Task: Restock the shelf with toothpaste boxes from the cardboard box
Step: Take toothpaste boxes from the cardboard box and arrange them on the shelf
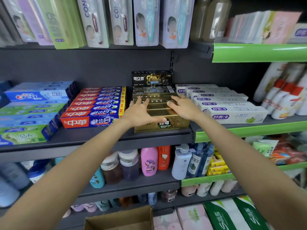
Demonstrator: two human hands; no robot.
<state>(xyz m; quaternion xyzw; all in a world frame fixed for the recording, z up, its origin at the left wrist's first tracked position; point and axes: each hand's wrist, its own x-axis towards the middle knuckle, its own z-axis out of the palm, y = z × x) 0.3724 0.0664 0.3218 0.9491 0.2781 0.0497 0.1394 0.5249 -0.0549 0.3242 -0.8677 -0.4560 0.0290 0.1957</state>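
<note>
Both hands are lying flat on a row of gold toothpaste boxes (159,112) on the dark grey shelf (93,138). The left hand (139,112) is resting on the left part of the row, fingers spread and straight, thumb draped over the front box. The right hand (181,106) is pressing on the right part, fingers extended. Neither hand is gripping anything; they are lying apart from each other. The cardboard box (119,219) is sitting below, at the bottom edge of the view, its inside not visible.

Risks from this position:
- The front gold box is sitting at the shelf lip. Any forward pull is likely to tip it off the edge.
- Uneven pressure from the two hands could skew the row against the red toothpaste boxes (94,107) to the left or the white toothpaste boxes (221,103) to the right, both just beside it.
- A black toothpaste box (152,78) is standing upright on its long edge behind the row. A hard backward shove could topple it.
- The foil finish looks slick, so flat palms may slide rather than move the boxes.

Materials and shapes: the gold boxes are long, thin rectangular cartons with a reflective metallic surface and sharp edges. The neighbouring cartons are glossy printed card. The shelf is matt painted metal. The cardboard box is plain brown corrugated board.
</note>
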